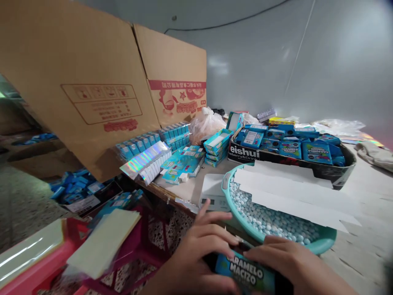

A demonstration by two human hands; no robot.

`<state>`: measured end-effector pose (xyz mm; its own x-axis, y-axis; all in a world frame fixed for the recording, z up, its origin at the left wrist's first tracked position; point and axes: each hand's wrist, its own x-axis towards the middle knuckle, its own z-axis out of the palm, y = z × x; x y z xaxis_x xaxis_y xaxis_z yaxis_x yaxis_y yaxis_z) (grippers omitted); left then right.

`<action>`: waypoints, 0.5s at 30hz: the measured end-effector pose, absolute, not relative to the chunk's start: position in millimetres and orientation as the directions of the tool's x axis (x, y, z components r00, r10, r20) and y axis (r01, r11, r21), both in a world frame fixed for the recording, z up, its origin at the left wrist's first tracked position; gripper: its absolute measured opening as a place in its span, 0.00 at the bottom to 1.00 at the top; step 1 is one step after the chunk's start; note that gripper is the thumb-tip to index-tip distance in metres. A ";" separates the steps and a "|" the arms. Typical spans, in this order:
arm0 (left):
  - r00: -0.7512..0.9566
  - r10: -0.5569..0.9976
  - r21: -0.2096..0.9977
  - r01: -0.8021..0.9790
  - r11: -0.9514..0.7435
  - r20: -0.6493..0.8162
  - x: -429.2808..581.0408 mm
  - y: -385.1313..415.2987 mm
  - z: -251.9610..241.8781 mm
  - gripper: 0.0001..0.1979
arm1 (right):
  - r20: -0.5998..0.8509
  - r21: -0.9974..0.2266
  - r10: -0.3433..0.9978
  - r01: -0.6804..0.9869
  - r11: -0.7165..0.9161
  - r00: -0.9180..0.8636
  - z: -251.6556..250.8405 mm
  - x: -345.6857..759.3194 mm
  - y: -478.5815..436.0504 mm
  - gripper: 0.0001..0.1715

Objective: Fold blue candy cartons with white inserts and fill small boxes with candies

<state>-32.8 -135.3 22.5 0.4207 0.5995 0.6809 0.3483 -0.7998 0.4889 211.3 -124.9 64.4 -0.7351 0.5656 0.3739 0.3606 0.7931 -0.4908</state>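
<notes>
Both my hands hold one blue box [245, 271] printed "CARAMELO MACIZO" at the bottom of the head view. My left hand [196, 250] grips its left end with fingers curled over the top. My right hand [291, 262] covers its right end, fingers closed on it. Just beyond the hands stands a teal basin [322, 244] filled with small pale blue candies, with white card strips [288, 190] lying across its rim. A small white scale [213, 190] sits left of the basin.
A black tray [345, 170] of blue boxes stands behind the basin. Stacks of flat blue cartons [182, 164] and holographic sheets [144, 157] lie at left, under large open cardboard flaps [92, 82]. A pink crate [135, 250] with a pale pad stands lower left.
</notes>
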 end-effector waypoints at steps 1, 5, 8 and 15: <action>0.260 0.514 0.406 0.372 -0.834 0.817 -39.8 -135.0 10.6 0.15 | 0.417 -0.518 0.612 0.378 0.767 -0.672 65.4 208.2 -124.6 0.15; -0.154 0.213 0.263 0.581 -0.770 0.965 -64.7 -139.8 -36.8 0.21 | 0.482 -0.729 0.779 0.309 0.611 -0.401 52.2 184.9 -123.8 0.16; 0.027 0.327 0.204 0.732 -0.650 0.945 -74.0 -149.2 -45.6 0.39 | 0.407 -0.885 0.845 0.078 0.459 -0.348 29.1 151.3 -124.6 0.17; 0.297 0.568 0.155 0.774 -0.614 0.767 -83.1 -154.4 -16.6 0.60 | 0.027 -0.927 0.751 -0.298 -0.229 -0.660 0.7 108.5 -131.2 0.21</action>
